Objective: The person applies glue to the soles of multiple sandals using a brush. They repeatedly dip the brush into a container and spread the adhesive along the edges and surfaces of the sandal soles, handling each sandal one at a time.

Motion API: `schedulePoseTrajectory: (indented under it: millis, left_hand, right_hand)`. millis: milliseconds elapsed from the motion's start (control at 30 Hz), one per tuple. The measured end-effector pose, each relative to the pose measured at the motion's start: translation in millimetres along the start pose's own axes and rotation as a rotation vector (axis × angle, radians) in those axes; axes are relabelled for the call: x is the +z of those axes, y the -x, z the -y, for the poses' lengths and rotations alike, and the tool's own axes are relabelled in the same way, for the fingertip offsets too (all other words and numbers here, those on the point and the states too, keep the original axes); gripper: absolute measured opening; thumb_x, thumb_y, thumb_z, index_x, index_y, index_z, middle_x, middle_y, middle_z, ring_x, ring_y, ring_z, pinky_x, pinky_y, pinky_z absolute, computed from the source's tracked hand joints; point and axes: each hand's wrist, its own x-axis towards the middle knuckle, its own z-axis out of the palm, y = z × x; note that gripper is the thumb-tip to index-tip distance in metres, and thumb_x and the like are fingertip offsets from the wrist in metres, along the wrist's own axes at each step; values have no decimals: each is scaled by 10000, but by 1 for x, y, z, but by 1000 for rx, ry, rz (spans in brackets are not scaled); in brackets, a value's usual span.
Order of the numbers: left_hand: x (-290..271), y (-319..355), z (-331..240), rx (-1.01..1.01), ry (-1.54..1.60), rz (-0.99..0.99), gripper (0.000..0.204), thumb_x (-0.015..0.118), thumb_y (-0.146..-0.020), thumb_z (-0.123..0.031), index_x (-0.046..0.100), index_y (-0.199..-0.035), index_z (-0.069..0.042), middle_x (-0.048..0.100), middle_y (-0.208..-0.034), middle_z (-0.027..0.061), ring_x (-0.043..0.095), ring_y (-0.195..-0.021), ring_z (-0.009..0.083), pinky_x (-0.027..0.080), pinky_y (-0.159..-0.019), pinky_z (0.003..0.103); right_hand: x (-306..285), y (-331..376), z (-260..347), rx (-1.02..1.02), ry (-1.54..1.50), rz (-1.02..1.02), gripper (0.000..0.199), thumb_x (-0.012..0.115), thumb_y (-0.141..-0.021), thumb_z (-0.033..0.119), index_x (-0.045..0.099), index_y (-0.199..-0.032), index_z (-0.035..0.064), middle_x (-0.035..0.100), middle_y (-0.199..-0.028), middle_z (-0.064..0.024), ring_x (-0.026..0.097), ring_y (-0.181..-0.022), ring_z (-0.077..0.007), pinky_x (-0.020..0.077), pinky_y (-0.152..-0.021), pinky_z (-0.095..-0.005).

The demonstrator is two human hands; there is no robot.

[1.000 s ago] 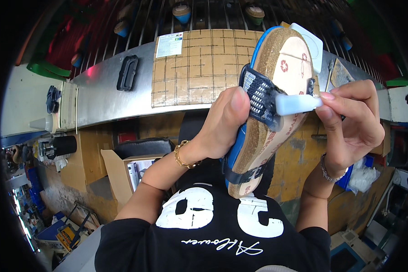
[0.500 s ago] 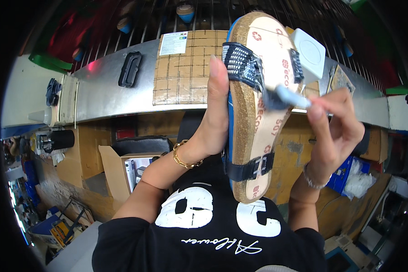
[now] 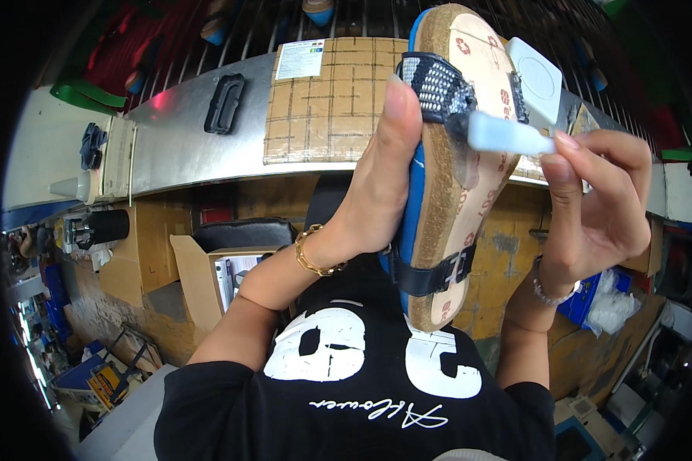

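Note:
My left hand [image 3: 377, 188] grips a half-made sandal [image 3: 455, 215] by its left side, thumb along the edge and fingers hidden behind. The sandal stands nearly upright, its underside towards me: a cork rim, a pale printed board and a blue form showing along the left edge. Dark woven strap ends [image 3: 432, 86] fold over it near the top, and a black strap [image 3: 427, 276] crosses lower down. Between thumb and fingers my right hand [image 3: 600, 196] pinches a pale blue brush [image 3: 507, 137]. Its dark tip is against the folded strap end at the left side.
Behind the sandal a metal bench holds a taped cardboard box [image 3: 315, 115], a black tray [image 3: 224, 104] and a white square container [image 3: 534, 81]. Farther back, blue-and-tan pieces [image 3: 317, 11] sit on metal bars. An open carton [image 3: 200, 280] stands below the bench.
The sandal has moved up and to the right and turned slightly. The brush has shifted from mid-board to the left strap end, its handle now more level.

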Motion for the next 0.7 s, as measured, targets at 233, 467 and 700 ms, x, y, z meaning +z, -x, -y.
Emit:
schedulePoseTrajectory:
  millis: [233, 467, 700]
  left_hand:
    - [4, -3, -3, -25, 67, 40, 1012, 139, -919, -828, 440, -1431, -9, 614, -1294, 173, 656, -1124, 237, 556, -953, 362]
    - [2, -8, -2, -58, 174, 34, 1032, 146, -911, -837, 413, -1464, -8, 597, -1342, 192, 652, -1160, 269, 555, -982, 388]
    - [-5, -10, 0, -94, 326, -20, 1010, 169, -922, -823, 403, -1471, -8, 584, -1353, 192, 633, -1173, 277, 531, -1003, 399]
  right_hand:
    - [-10, -9, -24, -26, -210, 227, 151, 780, -766, 23, 758, -914, 3, 612, -899, -106, 552, -836, -173, 418, -736, -264]
    - [-14, -6, -21, -3, -219, 319, 182, 797, -671, 57, 779, -850, 32, 603, -849, -96, 540, -790, -171, 382, -688, -257]
    - [-15, 0, -15, 47, -211, 395, 179, 817, -656, 114, 794, -824, 59, 590, -814, -87, 532, -748, -167, 342, -640, -260]
